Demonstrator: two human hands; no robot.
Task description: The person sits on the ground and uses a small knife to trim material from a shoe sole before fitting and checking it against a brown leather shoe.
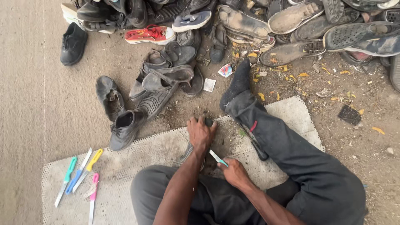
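I sit on a grey mat (141,152) with my right leg stretched forward. My left hand (201,133) presses down on a dark shoe (185,155), gripping its far end against the mat. My right hand (234,171) holds a small knife (217,157) with a green handle, its blade pointing toward the shoe just below my left wrist. Most of the shoe is hidden under my left hand and forearm.
Several knives with green, blue, yellow and pink handles (81,175) lie on the mat's left part. A black boot (125,127) and loose worn shoes (164,81) lie ahead. A large heap of shoes (266,21) fills the far side. A red sneaker (151,34) lies there.
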